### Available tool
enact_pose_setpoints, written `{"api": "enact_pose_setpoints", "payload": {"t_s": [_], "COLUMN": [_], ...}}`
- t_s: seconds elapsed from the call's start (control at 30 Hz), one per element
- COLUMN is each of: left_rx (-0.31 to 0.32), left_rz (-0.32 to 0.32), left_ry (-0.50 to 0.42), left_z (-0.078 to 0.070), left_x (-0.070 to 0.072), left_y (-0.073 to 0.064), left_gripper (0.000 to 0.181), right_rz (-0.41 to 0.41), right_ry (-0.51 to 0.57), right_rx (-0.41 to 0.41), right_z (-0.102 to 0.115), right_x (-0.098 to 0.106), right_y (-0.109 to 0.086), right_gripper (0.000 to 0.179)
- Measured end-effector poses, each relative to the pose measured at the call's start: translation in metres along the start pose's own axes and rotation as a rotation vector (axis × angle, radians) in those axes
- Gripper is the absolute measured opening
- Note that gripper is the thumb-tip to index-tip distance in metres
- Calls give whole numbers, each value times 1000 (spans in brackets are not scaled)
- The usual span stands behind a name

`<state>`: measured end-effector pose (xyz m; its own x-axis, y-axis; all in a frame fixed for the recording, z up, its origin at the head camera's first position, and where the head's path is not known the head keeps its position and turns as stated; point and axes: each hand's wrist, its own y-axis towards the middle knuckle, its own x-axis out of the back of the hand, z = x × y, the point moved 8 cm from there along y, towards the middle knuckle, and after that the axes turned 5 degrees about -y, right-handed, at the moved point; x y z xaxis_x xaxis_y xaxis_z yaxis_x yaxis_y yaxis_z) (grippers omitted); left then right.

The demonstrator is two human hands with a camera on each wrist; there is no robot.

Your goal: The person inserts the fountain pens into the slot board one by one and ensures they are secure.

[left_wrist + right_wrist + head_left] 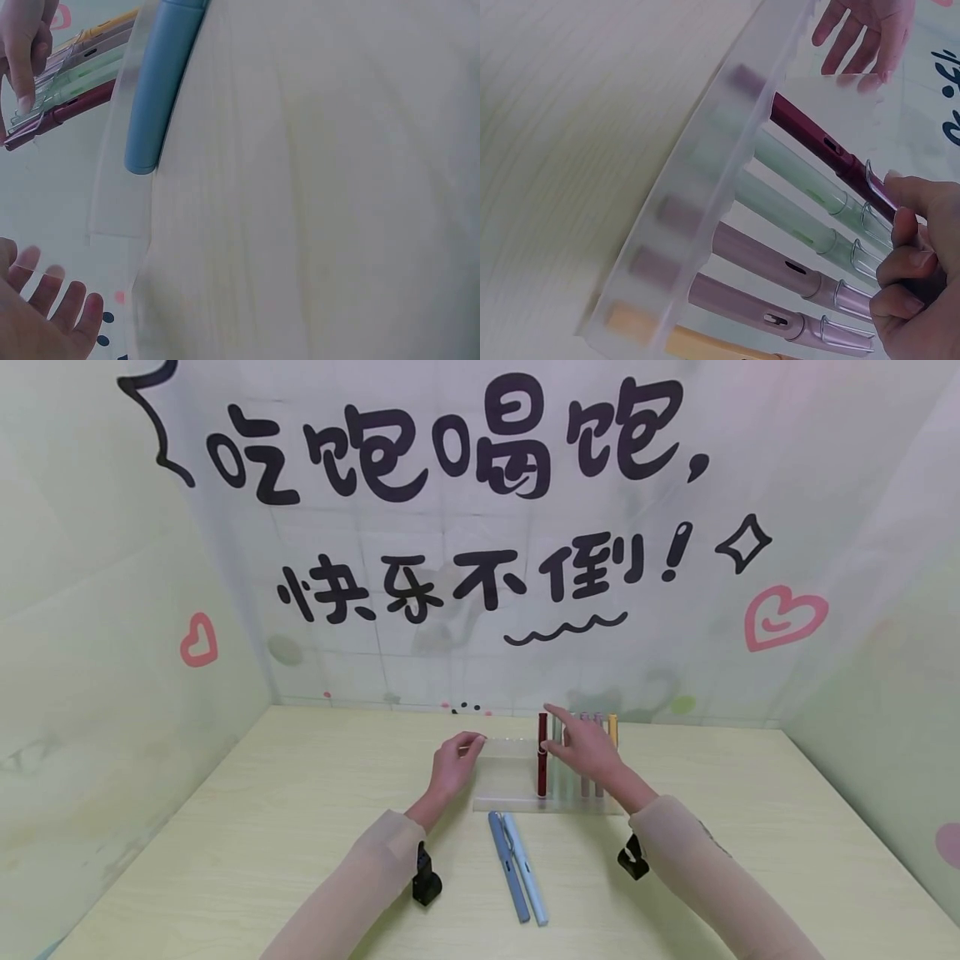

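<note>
A clear pen rack (510,805) stands on the table with several upright pens in its right part. My left hand (453,767) holds the rack's upper left corner, some fingertips showing through the panel in the left wrist view. My right hand (592,748) is at the cap of the dark red pen (542,777), index finger at its top and thumb against its side. The other right fingers are curled, as the right wrist view shows. That pen's lower end is in the rack's front ledge (727,142), beside green pens (784,214) and mauve pens (742,307).
A grey-blue pen (510,868) and a light blue pen (529,872) lie on the table in front of the rack. At the rack's right end is a yellow pen (613,728). A printed sheet (480,668) forms the wall behind the table.
</note>
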<state>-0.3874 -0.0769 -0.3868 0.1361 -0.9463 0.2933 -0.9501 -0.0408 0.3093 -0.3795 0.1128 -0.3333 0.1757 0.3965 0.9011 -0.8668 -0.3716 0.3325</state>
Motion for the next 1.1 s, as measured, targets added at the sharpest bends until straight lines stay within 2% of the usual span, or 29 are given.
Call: {"api": "enact_pose_setpoints", "payload": {"t_s": [0.13, 0.37, 0.53, 0.83, 1.1], "left_rx": [-5, 0, 4, 13, 9], "left_rz": [0, -5, -3, -4, -4], "left_ry": [0, 3, 3, 3, -4], "left_z": [0, 0, -2, -2, 0], "left_x": [0, 0, 0, 0, 0], "left_y": [0, 0, -2, -1, -1], "left_gripper": [25, 24, 24, 24, 24], "right_rz": [-29, -53, -17, 49, 200], "right_ry": [49, 46, 80, 114, 203], "right_rx": [13, 81, 109, 210, 218], "right_z": [4, 19, 28, 38, 46], "right_x": [2, -5, -18, -38, -60], "right_y": [-5, -20, -31, -46, -53], "right_gripper": [51, 38, 30, 22, 18]}}
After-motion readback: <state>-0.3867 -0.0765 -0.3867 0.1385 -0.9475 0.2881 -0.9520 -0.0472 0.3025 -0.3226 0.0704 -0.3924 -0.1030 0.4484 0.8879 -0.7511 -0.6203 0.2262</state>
